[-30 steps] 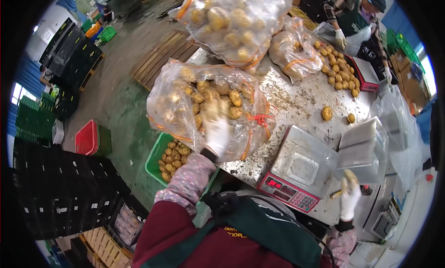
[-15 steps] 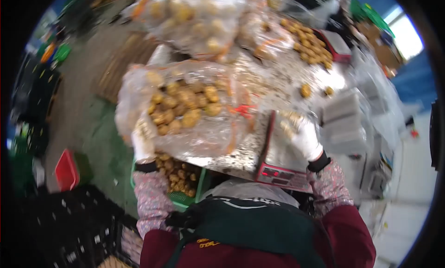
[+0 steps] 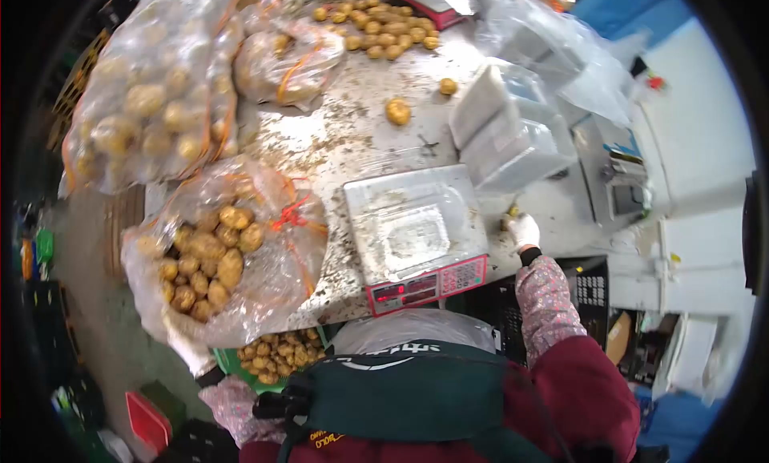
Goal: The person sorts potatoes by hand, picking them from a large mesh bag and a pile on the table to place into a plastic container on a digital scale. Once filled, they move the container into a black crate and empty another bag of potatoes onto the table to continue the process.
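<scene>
My left hand [image 3: 191,352], in a white glove, is closed at the near left edge of a clear plastic bag of potatoes [image 3: 196,319]; the film partly covers its fingers. Brown-yellow potatoes [image 3: 210,259] show through the bag's mouth. To the right of the red digital scale [image 3: 423,283], my right hand [image 3: 522,231] is low over the table, fingers drawn together with brownish-yellow at their tips. I cannot tell whether that is a small potato or dirt on the glove. On the scale's plate lies a clear plastic tray [image 3: 412,232].
Stacked clear trays [image 3: 513,130] stand behind my right hand. Two loose potatoes [image 3: 397,111] lie mid-table, with a potato heap [image 3: 384,30] farther back. Another full bag [image 3: 144,102] fills the left rear. A green crate of potatoes [image 3: 276,357] sits below the table edge.
My view has swung to the right. My right hand has left its place over the scale and is now beyond its right side. A clear tray now shows on the scale.
</scene>
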